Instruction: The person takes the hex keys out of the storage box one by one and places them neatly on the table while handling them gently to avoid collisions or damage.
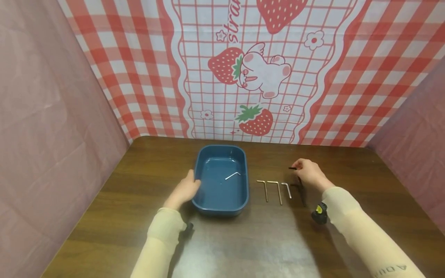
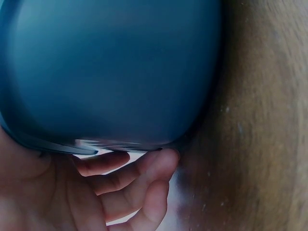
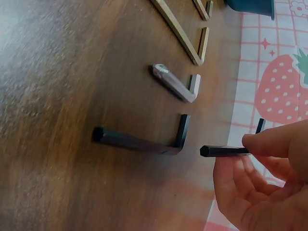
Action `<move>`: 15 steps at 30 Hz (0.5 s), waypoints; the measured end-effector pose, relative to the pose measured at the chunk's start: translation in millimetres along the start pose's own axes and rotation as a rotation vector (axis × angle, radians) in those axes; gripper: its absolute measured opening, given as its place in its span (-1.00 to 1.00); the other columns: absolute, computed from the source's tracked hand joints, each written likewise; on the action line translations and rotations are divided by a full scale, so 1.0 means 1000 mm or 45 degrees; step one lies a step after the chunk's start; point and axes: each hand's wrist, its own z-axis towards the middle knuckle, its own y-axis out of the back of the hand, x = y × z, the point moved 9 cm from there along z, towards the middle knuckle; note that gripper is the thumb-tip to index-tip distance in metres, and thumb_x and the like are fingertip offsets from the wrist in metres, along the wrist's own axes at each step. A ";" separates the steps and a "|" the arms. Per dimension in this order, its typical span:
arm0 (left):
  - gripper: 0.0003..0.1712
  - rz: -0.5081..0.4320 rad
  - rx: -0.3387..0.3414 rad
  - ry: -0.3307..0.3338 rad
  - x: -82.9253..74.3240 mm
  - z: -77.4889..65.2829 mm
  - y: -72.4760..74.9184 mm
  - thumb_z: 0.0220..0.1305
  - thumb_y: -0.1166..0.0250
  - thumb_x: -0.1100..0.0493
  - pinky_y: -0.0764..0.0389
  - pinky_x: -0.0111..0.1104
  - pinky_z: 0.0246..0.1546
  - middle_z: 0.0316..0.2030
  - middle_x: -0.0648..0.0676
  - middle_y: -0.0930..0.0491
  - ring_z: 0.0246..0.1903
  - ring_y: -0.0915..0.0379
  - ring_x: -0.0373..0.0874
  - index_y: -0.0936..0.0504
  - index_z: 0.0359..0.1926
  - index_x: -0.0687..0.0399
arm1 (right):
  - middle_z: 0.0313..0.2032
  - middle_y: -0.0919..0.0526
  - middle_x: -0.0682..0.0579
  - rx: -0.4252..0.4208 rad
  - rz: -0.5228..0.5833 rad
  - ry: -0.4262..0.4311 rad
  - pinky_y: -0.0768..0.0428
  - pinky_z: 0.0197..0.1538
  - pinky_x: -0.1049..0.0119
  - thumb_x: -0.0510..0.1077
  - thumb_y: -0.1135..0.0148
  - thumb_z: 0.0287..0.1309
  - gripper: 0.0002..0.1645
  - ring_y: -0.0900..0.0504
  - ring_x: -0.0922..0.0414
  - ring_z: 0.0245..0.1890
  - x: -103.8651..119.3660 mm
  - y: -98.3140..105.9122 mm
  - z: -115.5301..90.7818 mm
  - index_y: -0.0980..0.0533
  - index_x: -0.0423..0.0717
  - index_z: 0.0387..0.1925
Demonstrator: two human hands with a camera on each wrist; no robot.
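Observation:
My left hand (image 1: 184, 189) grips the left wall of a deep blue rectangular tray (image 1: 219, 211), the thumb over its rim and the fingers along the outside. Inside the tray lies one silver hex key (image 1: 232, 175). Between thumb and fingers, my right hand (image 1: 310, 173) pinches a black hex key (image 3: 224, 151), held above the table; the fingers hide part of it. Below and beside that hand, another black hex key (image 3: 137, 143) rests on the wood. To its left in the head view lie a short silver hex key (image 1: 287, 190) and two brass-coloured hex keys, one longer (image 1: 279, 192), one shorter (image 1: 265, 191).
The brown wooden table (image 1: 222, 251) ends at the back against a strawberry-print checked cloth (image 1: 146, 92). Pink curtains (image 1: 62, 127) hang on both sides. A dark wrist device (image 1: 320, 213) is strapped at the right sleeve.

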 end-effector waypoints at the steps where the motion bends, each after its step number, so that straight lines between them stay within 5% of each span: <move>1: -0.26 -0.002 0.001 0.002 0.000 0.000 0.000 0.33 0.17 0.06 -0.11 0.01 0.24 0.33 0.37 0.01 0.27 -0.05 0.24 0.21 0.37 0.36 | -0.36 -0.57 -0.17 0.003 -0.007 -0.001 -0.45 -0.26 0.11 -0.22 -0.12 0.04 -0.72 -0.51 -0.03 -0.32 -0.001 0.000 0.000 -0.51 -0.32 -0.22; 15: -0.29 0.007 -0.002 -0.002 0.002 0.004 -0.001 0.33 0.18 0.07 -0.18 0.02 0.21 0.29 0.40 -0.08 0.23 -0.13 0.26 0.16 0.35 0.35 | -0.57 -0.53 0.00 0.102 0.013 -0.049 -0.37 -0.50 0.34 -0.25 -0.10 -0.04 -0.78 -0.44 0.17 -0.60 -0.019 -0.007 -0.007 -0.53 -0.27 -0.31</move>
